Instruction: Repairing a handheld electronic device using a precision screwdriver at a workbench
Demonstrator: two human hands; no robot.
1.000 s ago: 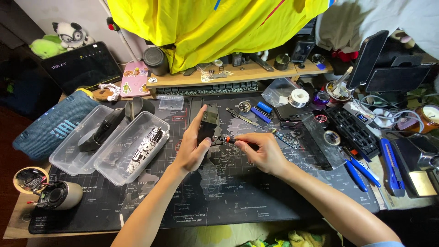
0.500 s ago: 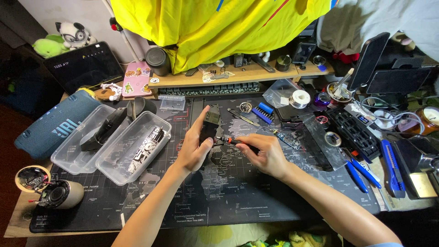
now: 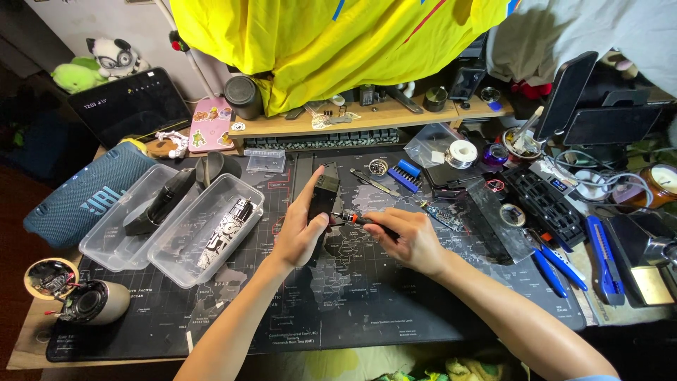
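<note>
Two hands work a small black device at the centre of the frame.

The left hand (image 3: 300, 236) clasps the black device (image 3: 323, 200) upright on the mat (image 3: 367, 310); the right hand (image 3: 412, 240) pinches a screwdriver (image 3: 361, 220) against it. The device appears rigid, light and somewhat fragile, best gripped by its flat sides.

This is a home hobby workbench for small electronics repair. A dark desk mat (image 3: 367, 310) printed with a world map covers the table, crowded with blue-handled pliers (image 3: 557, 267), a solder spool (image 3: 462, 153) and clear plastic trays (image 3: 211, 233). A plush toy (image 3: 113, 58) and hanging yellow cloth (image 3: 338, 42) suggest a lived-in room.
</note>
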